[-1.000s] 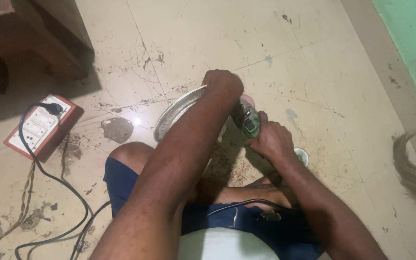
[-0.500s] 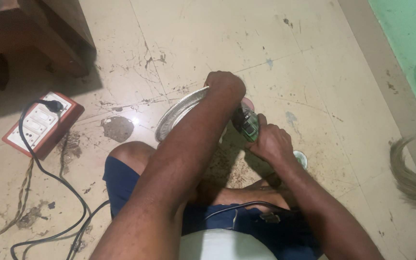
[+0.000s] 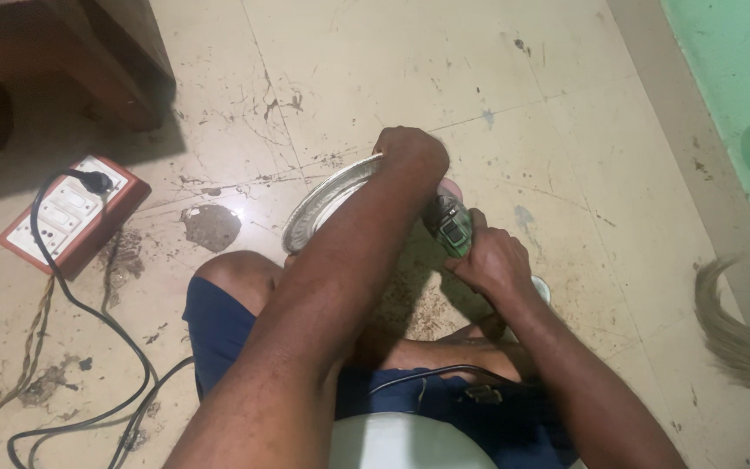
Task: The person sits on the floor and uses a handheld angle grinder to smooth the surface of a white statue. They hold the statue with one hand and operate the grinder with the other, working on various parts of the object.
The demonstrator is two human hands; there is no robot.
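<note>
Left hand (image 3: 411,149) grips round metal plate (image 3: 327,201); right hand (image 3: 490,260) holds green grinder (image 3: 451,227).

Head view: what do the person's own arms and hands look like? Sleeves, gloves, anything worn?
Both arms are bare up to the frame edge: no sleeves showing. The left hand and right hand wear no gloves, and no rings, watch or bands can be seen. Apart from the arms, dark blue shorts show at the legs.

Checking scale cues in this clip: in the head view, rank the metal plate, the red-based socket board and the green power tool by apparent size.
1. metal plate, partly hidden by the left hand
2. socket board, close to the plate in apparent size
3. green power tool, mostly covered by the right hand
</note>
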